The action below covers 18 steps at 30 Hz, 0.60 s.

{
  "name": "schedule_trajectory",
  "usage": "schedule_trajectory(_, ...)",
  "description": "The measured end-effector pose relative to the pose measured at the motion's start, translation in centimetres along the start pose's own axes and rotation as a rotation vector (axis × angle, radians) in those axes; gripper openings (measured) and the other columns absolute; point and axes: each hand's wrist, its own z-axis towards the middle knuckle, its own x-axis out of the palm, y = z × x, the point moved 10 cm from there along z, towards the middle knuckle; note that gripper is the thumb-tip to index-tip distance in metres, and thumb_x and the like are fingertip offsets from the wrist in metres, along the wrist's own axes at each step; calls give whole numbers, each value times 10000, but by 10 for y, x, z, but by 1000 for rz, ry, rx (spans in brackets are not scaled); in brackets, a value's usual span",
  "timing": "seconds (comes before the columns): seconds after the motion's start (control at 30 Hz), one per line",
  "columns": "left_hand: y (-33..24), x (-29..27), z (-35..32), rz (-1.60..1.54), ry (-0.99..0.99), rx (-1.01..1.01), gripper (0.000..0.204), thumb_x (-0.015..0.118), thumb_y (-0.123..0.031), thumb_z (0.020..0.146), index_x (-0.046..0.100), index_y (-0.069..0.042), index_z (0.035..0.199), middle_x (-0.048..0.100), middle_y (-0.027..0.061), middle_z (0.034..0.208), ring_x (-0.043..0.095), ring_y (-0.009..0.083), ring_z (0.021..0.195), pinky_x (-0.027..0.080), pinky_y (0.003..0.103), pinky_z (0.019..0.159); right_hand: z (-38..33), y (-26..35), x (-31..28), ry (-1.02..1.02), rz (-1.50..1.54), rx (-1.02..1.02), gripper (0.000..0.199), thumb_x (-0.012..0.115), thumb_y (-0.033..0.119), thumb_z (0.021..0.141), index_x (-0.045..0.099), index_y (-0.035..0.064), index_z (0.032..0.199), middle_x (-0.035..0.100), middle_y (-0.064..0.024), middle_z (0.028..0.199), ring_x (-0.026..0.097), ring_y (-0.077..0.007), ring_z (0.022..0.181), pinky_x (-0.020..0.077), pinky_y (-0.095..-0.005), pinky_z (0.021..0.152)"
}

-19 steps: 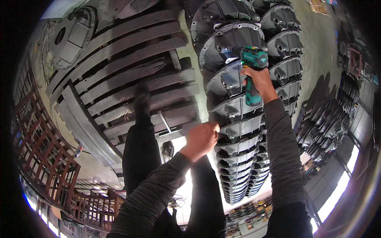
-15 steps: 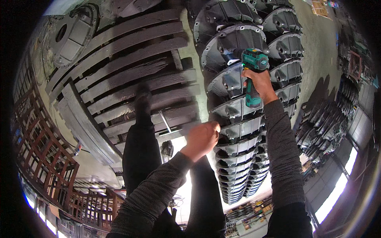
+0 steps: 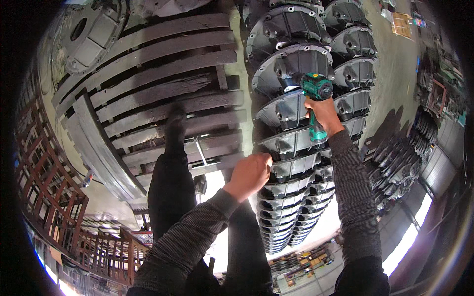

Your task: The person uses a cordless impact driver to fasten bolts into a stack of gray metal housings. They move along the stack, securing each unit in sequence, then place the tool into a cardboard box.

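You have one green cordless driver (image 3: 316, 93) in view and two hands, the right hand (image 3: 323, 111) and the left hand (image 3: 251, 172). Beside the driver run two rows of grey cast housings (image 3: 291, 64), too many and too overlapped to count. Left of them lies one wooden pallet (image 3: 163, 79).

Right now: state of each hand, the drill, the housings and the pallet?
right hand: closed on the drill's grip
green cordless drill: held, nose at a housing
left hand: loosely curled, holding nothing, by the housing rims
metal housings: lined up in overlapping rows, domes up
wooden pallet: flat on the floor, boards worn
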Motion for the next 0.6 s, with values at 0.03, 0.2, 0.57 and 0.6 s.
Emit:
schedule_trajectory(0.03,0,1,0,-5,15,-7,69,583,-108,911,616,-48,899,657,168,760,674,369,696,526,498,598,0,0,-2,-6,-35,5,73,718,10,807,661,9,853,655,-35,744,628,-167,538,534,-336,500)
schedule_trajectory(0.2,3,3,9,-29,50,-22,59,589,-99,895,610,-44,892,662,171,795,675,374,719,522,502,601,1,0,-8,-39,-134,6,89,723,29,809,664,-4,866,674,-55,749,659,-179,547,557,-340,527)
schedule_trajectory(0.57,1,0,18,-72,18,-6,42,579,-78,880,596,-40,881,651,168,777,662,389,688,515,509,594,1,-5,-6,-21,-133,43,124,725,52,824,686,-16,919,703,-71,785,681,-190,562,572,-344,542)
schedule_trajectory(0.6,2,2,18,-64,38,-16,43,579,-78,881,596,-38,881,649,167,772,660,391,683,514,510,593,1,-5,-6,-29,-133,36,120,724,52,823,685,-15,915,700,-70,780,680,-191,561,571,-343,541)
